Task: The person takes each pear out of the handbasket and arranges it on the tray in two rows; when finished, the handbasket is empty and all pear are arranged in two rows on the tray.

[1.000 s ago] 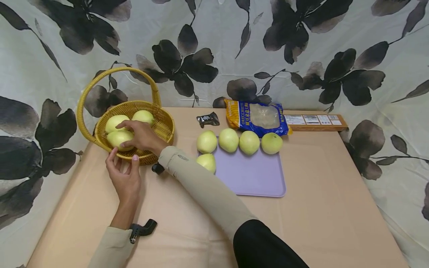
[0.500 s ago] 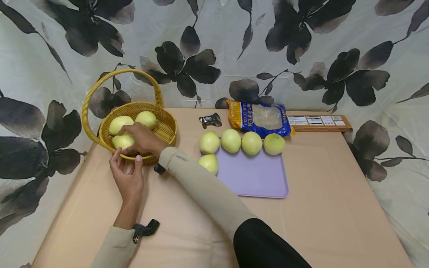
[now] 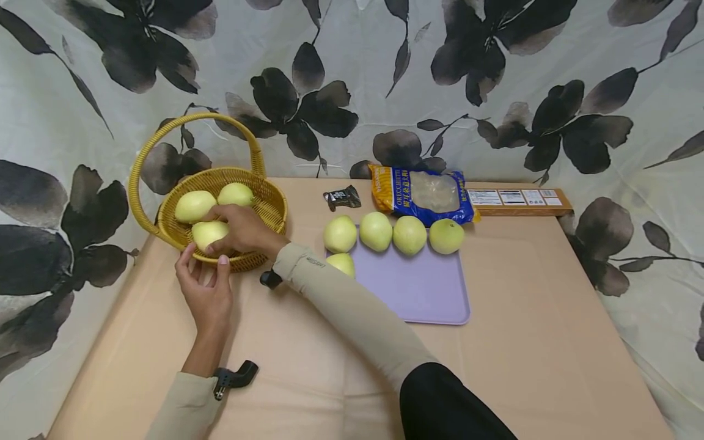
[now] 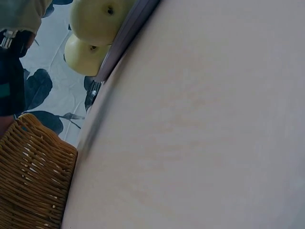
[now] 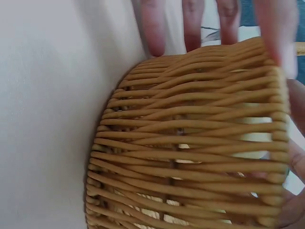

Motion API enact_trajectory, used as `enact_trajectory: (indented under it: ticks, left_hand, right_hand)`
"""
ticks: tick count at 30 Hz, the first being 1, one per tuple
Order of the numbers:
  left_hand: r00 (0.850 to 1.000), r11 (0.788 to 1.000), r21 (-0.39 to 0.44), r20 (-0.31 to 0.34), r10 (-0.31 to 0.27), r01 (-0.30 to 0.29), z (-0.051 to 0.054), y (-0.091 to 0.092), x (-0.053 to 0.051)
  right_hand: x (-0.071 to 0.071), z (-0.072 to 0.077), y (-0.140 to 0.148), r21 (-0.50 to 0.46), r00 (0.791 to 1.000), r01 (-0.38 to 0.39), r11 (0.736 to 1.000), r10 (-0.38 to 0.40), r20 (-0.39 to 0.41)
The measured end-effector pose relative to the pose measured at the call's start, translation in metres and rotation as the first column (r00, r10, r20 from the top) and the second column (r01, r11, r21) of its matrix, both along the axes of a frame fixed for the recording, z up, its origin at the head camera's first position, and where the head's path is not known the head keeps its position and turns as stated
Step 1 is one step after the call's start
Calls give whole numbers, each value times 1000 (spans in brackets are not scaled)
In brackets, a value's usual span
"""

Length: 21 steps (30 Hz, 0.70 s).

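- Flower-printed cloth (image 3: 363, 36) is being seen behind a beige table (image 3: 528, 342), on which everything is being supported.
- A yellow woven basket (image 3: 273, 205) is being kept at the table's far left, its handle (image 3: 134, 183) being arched above it.
- Three pale green fruits are being held inside: a front fruit (image 3: 208, 235), a back-left fruit (image 3: 194, 206) and a back-right fruit (image 3: 235, 194).
- The front fruit is being gripped by the right hand (image 3: 242, 229), its thumb and fingers being curled round the near side; whether the fruit is being lifted off the basket's floor cannot be told.
- The basket's near side is being touched by the left hand (image 3: 207, 293), whose fingers are being held extended and spread, with nothing being grasped; in the right wrist view, its fingertips are being rested on the woven wall.
- To the right, a lilac tray (image 3: 412, 287) is being occupied by a row of four fruits (image 3: 409, 235) along its far edge and by a fifth fruit (image 3: 341, 264), which is being partly covered by the right sleeve (image 3: 352, 305).
- Behind the tray, a black wrapped sweet (image 3: 342, 197), a blue-and-yellow packet (image 3: 434, 192) and a long brown box (image 3: 517, 211) are being lined up.
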State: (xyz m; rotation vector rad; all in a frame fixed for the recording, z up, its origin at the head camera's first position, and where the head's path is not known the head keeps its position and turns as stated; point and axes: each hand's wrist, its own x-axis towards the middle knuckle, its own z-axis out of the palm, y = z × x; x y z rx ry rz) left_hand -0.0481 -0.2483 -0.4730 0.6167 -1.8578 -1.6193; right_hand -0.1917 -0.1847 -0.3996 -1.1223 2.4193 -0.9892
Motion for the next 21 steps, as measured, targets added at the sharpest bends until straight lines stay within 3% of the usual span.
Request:
enact_trajectory:
  ticks: [11, 21]
  left_hand:
    - [1000, 1000, 3, 14, 11, -11, 2, -1, -1]
    - [1000, 1000, -5, 3, 13, -13, 2, 1, -1]
  right_hand:
    - [4, 19, 32, -118, 998, 56, 991, -53, 24]
    - [14, 32, 80, -240, 998, 57, 969, -60, -6]
